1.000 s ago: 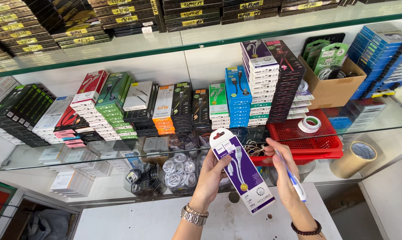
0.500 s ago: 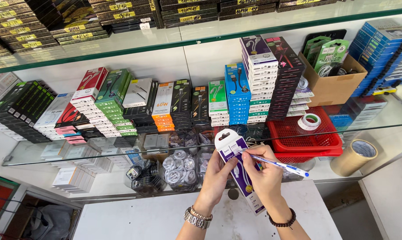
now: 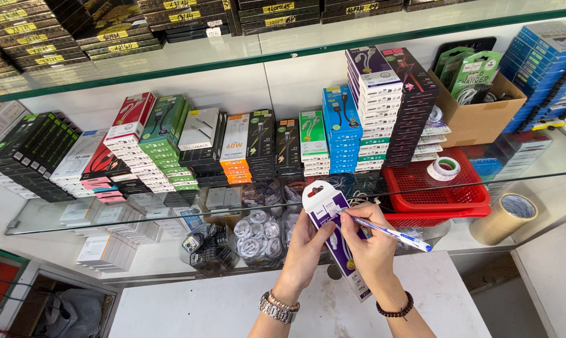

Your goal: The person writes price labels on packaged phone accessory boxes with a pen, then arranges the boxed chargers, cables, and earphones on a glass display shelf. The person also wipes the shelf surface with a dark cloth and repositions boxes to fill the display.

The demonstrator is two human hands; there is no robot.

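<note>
Evidently, a purple-and-white cable package (image 3: 333,231) is held upright above the white table (image 3: 220,307), below the glass shelf (image 3: 108,216) of stacked boxes, and a blue-and-white pen (image 3: 392,233) is laid tip-first against its front near the top, so marking appears begun but not finished. The left hand (image 3: 305,250), at nine o'clock of the package, is closed on its edge, while the right hand (image 3: 370,247), at three o'clock, is curled shut around the pen, fingers (image 3: 352,219) touching the pack.

Stacked cable boxes (image 3: 364,100), red basket (image 3: 436,188), tape roll (image 3: 505,218), perhaps coiled cables (image 3: 258,228)
</note>
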